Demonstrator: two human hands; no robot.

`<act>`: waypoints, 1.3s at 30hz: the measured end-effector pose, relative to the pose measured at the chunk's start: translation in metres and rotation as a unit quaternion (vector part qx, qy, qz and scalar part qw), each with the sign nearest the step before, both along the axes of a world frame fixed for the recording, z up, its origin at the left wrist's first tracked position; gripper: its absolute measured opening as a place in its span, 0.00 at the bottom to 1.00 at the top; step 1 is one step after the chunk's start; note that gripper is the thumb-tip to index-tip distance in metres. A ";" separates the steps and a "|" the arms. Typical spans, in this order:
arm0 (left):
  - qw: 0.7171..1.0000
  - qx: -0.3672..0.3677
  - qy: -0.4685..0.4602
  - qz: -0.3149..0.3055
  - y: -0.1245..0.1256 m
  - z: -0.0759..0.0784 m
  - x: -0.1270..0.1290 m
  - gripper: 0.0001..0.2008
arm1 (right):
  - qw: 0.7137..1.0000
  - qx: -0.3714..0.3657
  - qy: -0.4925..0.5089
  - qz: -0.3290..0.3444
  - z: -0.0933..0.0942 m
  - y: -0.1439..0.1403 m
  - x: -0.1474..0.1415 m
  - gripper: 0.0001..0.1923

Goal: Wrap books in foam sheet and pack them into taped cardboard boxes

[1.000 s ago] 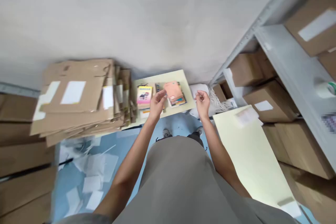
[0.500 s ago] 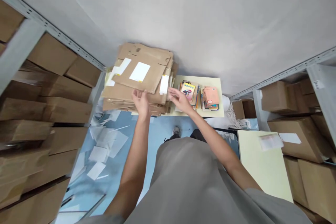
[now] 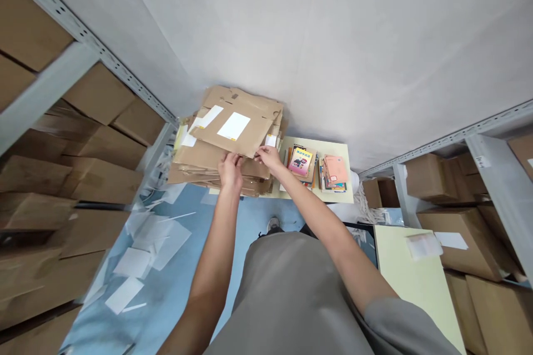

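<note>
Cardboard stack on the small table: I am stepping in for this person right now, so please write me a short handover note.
Left hand: grips the near edge of the top flattened carton, thumb on top.
Right hand: pinches the same carton's near right corner.
Things: the carton lies on the cardboard stack at the left end of the table; books lie to the right of the stack.
Done: both hands have a grip on the carton.
Left: the carton is not yet off the stack and is still folded flat.
</note>
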State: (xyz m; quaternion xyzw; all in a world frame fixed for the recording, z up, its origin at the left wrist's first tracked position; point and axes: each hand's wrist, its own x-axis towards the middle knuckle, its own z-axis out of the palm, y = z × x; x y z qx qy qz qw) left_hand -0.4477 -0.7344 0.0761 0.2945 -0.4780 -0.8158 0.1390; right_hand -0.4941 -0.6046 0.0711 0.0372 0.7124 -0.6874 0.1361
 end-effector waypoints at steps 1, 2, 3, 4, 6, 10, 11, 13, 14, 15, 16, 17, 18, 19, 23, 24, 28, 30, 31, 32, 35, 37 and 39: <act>1.000 0.014 -0.012 0.004 -0.003 0.000 -0.003 0.18 | 1.000 0.004 -0.005 -0.008 0.005 0.000 0.001 0.15; 0.999 0.032 -0.024 0.006 -0.006 0.000 -0.005 0.17 | 1.000 0.008 -0.008 -0.015 0.010 0.001 0.005 0.13; 0.998 0.051 -0.035 0.008 -0.009 0.001 -0.008 0.16 | 1.000 0.014 -0.004 -0.019 0.016 0.004 0.010 0.11; 0.997 0.069 -0.040 0.010 -0.011 0.002 -0.009 0.16 | 1.000 0.020 0.011 -0.018 0.022 0.008 0.018 0.09; 0.995 0.092 -0.035 0.014 -0.012 0.006 -0.010 0.16 | 0.998 0.032 0.056 -0.007 0.035 0.022 0.040 0.08; 0.995 0.099 -0.008 -0.009 0.009 0.017 -0.001 0.22 | 0.996 0.035 0.086 0.007 0.055 0.070 0.098 0.19; 0.995 0.096 -0.005 -0.030 0.020 0.020 0.002 0.23 | 0.996 0.040 0.079 -0.005 0.059 0.087 0.111 0.23; 0.993 0.074 0.002 -0.090 0.045 0.026 0.007 0.23 | 0.993 0.065 0.070 -0.065 0.066 0.127 0.134 0.27; 0.990 0.056 0.009 -0.128 0.059 0.029 0.009 0.24 | 0.988 0.081 0.072 -0.108 0.069 0.150 0.143 0.28; 0.985 0.038 0.018 -0.168 0.074 0.031 0.009 0.24 | 0.979 0.098 0.082 -0.159 0.072 0.175 0.151 0.29; 0.977 0.021 0.027 -0.210 0.089 0.034 0.009 0.26 | 0.965 0.116 0.097 -0.214 0.074 0.201 0.158 0.29; 0.967 0.008 0.035 -0.251 0.105 0.036 0.009 0.27 | 0.946 0.137 0.112 -0.271 0.076 0.228 0.166 0.28; 0.956 0.001 0.039 -0.290 0.122 0.038 0.009 0.29 | 0.924 0.162 0.124 -0.323 0.078 0.254 0.175 0.27; 0.944 0.001 0.039 -0.329 0.138 0.040 0.009 0.31 | 0.902 0.182 0.130 -0.370 0.079 0.279 0.187 0.27; 0.881 0.037 0.004 -0.472 0.207 0.049 0.018 0.37 | 0.826 0.239 0.109 -0.498 0.075 0.356 0.258 0.26; 0.862 0.045 -0.007 -0.505 0.225 0.051 0.023 0.37 | 0.813 0.251 0.090 -0.518 0.072 0.368 0.281 0.26; 0.780 0.054 -0.038 -0.622 0.298 0.057 0.055 0.38 | 0.771 0.242 0.006 -0.590 0.056 0.399 0.379 0.36; 0.740 0.044 -0.045 -0.670 0.335 0.056 0.077 0.39 | 0.760 0.209 -0.012 -0.615 0.049 0.411 0.426 0.42; 0.720 0.035 -0.047 -0.691 0.353 0.055 0.089 0.39 | 0.757 0.194 -0.016 -0.624 0.047 0.417 0.449 0.43; 0.702 0.025 -0.046 -0.711 0.371 0.052 0.101 0.39 | 0.754 0.182 -0.017 -0.630 0.044 0.423 0.470 0.42; 0.660 -0.028 -0.020 -0.750 0.426 0.034 0.136 0.35 | 0.745 0.165 -0.022 -0.645 0.034 0.444 0.527 0.37; 0.646 -0.077 0.032 -0.759 0.465 0.016 0.158 0.34 | 0.737 0.155 -0.026 -0.657 0.024 0.459 0.561 0.35; 0.633 -0.127 0.085 -0.759 0.505 -0.006 0.179 0.33 | 0.730 0.148 -0.036 -0.667 0.011 0.476 0.592 0.36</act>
